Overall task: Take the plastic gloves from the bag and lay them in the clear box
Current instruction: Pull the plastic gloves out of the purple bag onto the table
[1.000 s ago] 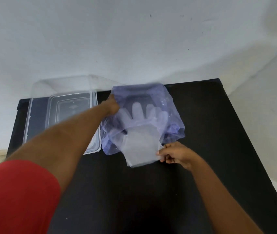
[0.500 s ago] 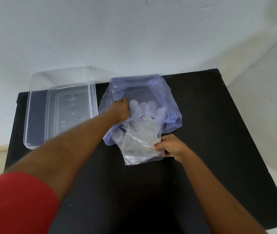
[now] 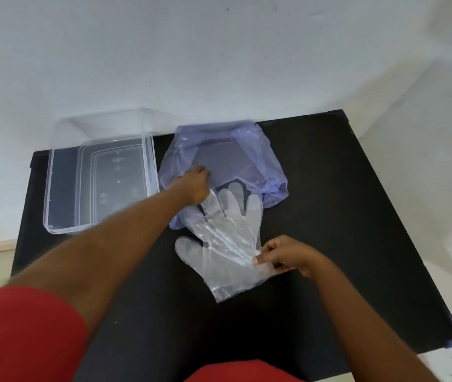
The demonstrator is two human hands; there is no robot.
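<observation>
Since a moment ago the right hand (image 3: 285, 256) has drawn one clear plastic glove (image 3: 226, 241) almost fully out of the bag (image 3: 219, 158), so its thumb and four finger shapes now lie flat on the matte black desk (image 3: 343, 216). One rectangular clear box (image 3: 101, 183), glossy and hard-walled, sits at the desk's far left, just beside the bag. That single bag is thin, crinkled, lavender film, slumped open. The left hand (image 3: 194, 186) presses closed on its near-left edge. The right-hand fingers (image 3: 259, 260) are pinched together on the glove's cuff edge; the glove tips still touch the bag mouth.
</observation>
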